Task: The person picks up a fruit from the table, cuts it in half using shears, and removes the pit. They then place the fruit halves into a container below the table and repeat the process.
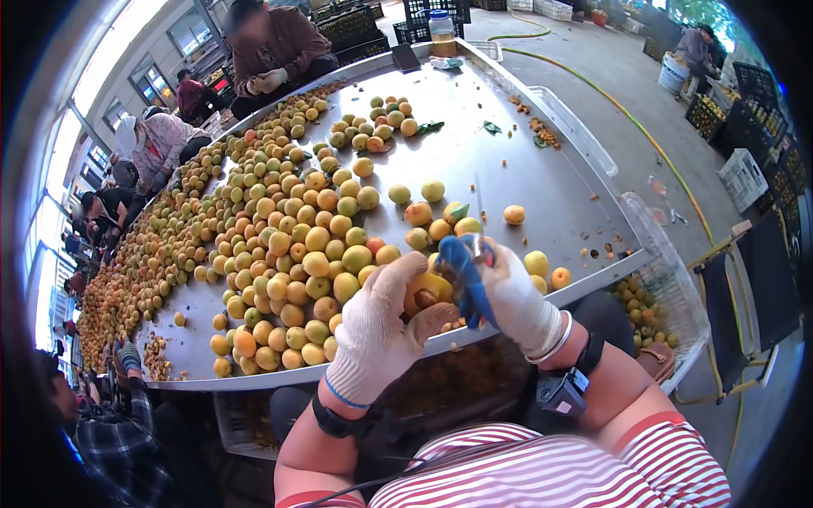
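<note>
A long steel table [508,169] fills the space. A heap of apricots [279,237] is banked along its left edge and spreads toward the middle, within reach of the people seated along that side and of the person at the far left corner [275,46]. The right half of the table is mostly bare metal. That leaves a working strip where only stray fruit, a few leaves [429,128] and orange scraps [542,131] lie near the right edge. A clear plastic tray [677,296] hangs off the right edge at the near corner, low enough that pieces can be swept or dropped into it, and some fruit already lies inside. A jar [441,32] stands at the far edge, out of the way of the fruit. At the near edge the person wearing the camera has both hands gloved in white and raised just above the rim. The left hand [377,330] is closed around one apricot [428,290], pinched between thumb and fingers so its side faces the other hand. The right hand [517,300] is clenched on a blue-handled tool [468,275], whose working end sits against that apricot. I cannot tell what kind of blade it carries. The gloves probably help the grip and keep juice off the skin.
</note>
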The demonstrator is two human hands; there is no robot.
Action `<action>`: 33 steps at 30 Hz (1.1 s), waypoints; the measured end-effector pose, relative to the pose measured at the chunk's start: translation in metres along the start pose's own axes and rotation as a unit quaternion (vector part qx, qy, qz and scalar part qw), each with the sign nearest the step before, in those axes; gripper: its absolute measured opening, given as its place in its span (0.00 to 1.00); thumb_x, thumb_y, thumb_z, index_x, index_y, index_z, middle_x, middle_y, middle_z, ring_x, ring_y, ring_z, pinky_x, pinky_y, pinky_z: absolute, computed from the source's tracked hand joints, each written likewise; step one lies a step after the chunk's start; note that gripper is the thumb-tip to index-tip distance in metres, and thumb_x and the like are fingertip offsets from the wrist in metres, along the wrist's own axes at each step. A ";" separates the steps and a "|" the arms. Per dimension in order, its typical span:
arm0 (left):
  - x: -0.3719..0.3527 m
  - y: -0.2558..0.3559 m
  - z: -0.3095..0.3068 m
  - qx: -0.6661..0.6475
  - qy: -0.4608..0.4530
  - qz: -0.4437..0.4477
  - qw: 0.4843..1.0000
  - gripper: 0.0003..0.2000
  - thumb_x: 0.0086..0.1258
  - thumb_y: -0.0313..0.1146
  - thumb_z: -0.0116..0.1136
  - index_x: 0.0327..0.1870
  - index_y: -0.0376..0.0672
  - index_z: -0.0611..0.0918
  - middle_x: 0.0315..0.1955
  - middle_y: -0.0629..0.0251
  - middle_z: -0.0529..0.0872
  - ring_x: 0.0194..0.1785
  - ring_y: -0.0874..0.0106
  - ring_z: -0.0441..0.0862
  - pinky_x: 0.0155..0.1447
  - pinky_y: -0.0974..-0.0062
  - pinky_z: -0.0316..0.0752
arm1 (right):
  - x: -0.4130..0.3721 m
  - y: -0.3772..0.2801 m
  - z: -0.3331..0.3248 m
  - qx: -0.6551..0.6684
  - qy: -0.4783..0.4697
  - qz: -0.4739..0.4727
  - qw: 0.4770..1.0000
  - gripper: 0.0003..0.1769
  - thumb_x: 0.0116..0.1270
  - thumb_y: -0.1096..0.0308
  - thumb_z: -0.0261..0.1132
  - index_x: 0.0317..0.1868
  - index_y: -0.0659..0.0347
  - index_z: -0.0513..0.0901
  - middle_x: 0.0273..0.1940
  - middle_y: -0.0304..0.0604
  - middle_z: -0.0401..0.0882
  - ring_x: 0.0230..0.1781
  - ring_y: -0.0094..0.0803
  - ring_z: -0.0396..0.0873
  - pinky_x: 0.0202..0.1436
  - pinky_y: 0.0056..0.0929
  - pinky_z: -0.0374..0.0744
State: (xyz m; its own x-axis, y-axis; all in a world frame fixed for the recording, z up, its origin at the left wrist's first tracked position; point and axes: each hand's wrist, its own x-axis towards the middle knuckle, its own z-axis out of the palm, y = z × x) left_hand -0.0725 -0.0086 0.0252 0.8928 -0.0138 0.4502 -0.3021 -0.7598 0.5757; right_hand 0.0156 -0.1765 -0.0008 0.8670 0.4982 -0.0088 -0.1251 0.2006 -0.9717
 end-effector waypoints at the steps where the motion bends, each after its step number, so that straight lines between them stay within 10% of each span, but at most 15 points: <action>1: 0.002 0.005 -0.003 -0.004 -0.002 0.003 1.000 0.29 0.64 0.40 0.75 0.63 0.38 0.76 0.44 0.52 0.85 0.41 0.58 0.87 0.46 0.66 0.83 | -0.007 -0.012 0.004 0.028 -0.030 0.058 0.998 0.16 0.79 0.61 0.60 0.58 0.64 0.78 0.42 0.37 0.84 0.38 0.20 0.82 0.42 0.20 0.82; 10: -0.003 -0.005 0.016 0.017 0.050 0.065 0.996 0.16 0.75 0.33 0.62 0.60 0.38 0.79 0.40 0.52 0.87 0.35 0.59 0.88 0.40 0.69 0.83 | -0.010 0.026 0.026 0.120 -0.020 0.063 0.991 0.15 0.79 0.63 0.61 0.59 0.62 0.77 0.47 0.36 0.82 0.47 0.21 0.81 0.52 0.22 0.81; 12: -0.005 -0.007 0.019 -0.129 0.066 -0.074 0.987 0.11 0.80 0.33 0.57 0.54 0.37 0.82 0.37 0.53 0.88 0.34 0.66 0.88 0.40 0.71 0.83 | -0.006 0.051 0.034 0.095 0.065 -0.059 0.992 0.08 0.77 0.70 0.63 0.51 0.64 0.76 0.38 0.35 0.79 0.36 0.16 0.77 0.38 0.19 0.79; 15: -0.001 -0.006 0.025 -0.161 0.109 -0.059 0.979 0.11 0.83 0.34 0.51 0.50 0.37 0.84 0.35 0.59 0.89 0.30 0.75 0.84 0.37 0.76 0.81 | -0.012 0.032 0.037 0.099 0.072 -0.004 0.992 0.07 0.76 0.72 0.63 0.49 0.64 0.76 0.36 0.34 0.79 0.35 0.16 0.76 0.37 0.20 0.79; 21: 0.006 -0.003 0.024 -0.530 0.170 -0.264 0.788 0.20 0.86 0.42 0.44 0.44 0.36 0.84 0.35 0.63 0.88 0.19 0.84 0.71 0.22 0.87 0.64 | -0.012 0.024 0.022 0.067 0.114 -0.005 0.991 0.08 0.77 0.68 0.63 0.51 0.61 0.77 0.35 0.35 0.79 0.29 0.18 0.78 0.30 0.21 0.78; 23: 0.006 -0.015 0.012 -0.514 0.101 -0.249 0.815 0.19 0.85 0.40 0.44 0.43 0.36 0.85 0.38 0.61 0.89 0.19 0.84 0.71 0.25 0.86 0.66 | -0.004 0.023 0.021 0.083 0.183 -0.037 0.979 0.11 0.76 0.63 0.65 0.50 0.59 0.78 0.29 0.35 0.77 0.14 0.21 0.73 0.12 0.24 0.68; 25: 0.004 -0.034 0.018 -0.468 0.025 -0.282 0.837 0.15 0.82 0.37 0.48 0.44 0.36 0.85 0.42 0.59 0.88 0.27 0.80 0.79 0.34 0.83 0.75 | 0.006 0.030 0.001 -0.018 0.160 -0.062 0.985 0.11 0.76 0.63 0.66 0.51 0.60 0.78 0.33 0.35 0.79 0.23 0.19 0.78 0.21 0.21 0.76; 27: -0.001 -0.053 0.037 -0.222 0.041 -0.135 0.965 0.11 0.78 0.34 0.56 0.45 0.35 0.85 0.46 0.58 0.87 0.40 0.77 0.85 0.47 0.78 0.81 | 0.008 0.023 0.003 -0.015 0.136 -0.093 0.986 0.12 0.76 0.64 0.66 0.52 0.61 0.78 0.35 0.35 0.80 0.27 0.18 0.79 0.26 0.20 0.78; 31: 0.010 -0.015 0.015 -0.513 -0.021 -0.306 0.802 0.16 0.74 0.31 0.64 0.57 0.34 0.80 0.50 0.60 0.85 0.48 0.75 0.85 0.55 0.77 0.81 | 0.001 0.020 0.010 -0.052 0.045 -0.120 0.990 0.13 0.75 0.66 0.67 0.53 0.63 0.79 0.41 0.35 0.82 0.40 0.16 0.79 0.40 0.17 0.81; 33: 0.010 -0.007 0.014 -0.503 -0.053 -0.318 0.802 0.19 0.72 0.29 0.65 0.61 0.34 0.77 0.48 0.62 0.85 0.47 0.76 0.85 0.55 0.79 0.81 | 0.005 0.015 0.006 -0.059 0.008 -0.127 0.990 0.11 0.76 0.65 0.67 0.52 0.62 0.80 0.39 0.34 0.82 0.36 0.17 0.80 0.37 0.17 0.80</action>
State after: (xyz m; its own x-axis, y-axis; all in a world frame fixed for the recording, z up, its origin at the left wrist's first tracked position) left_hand -0.0573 -0.0128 0.0160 0.9805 0.0720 -0.1830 0.1571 0.2734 0.9490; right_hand 0.0150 -0.1658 -0.0135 0.8713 0.4304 0.2357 0.1534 0.2172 -0.9640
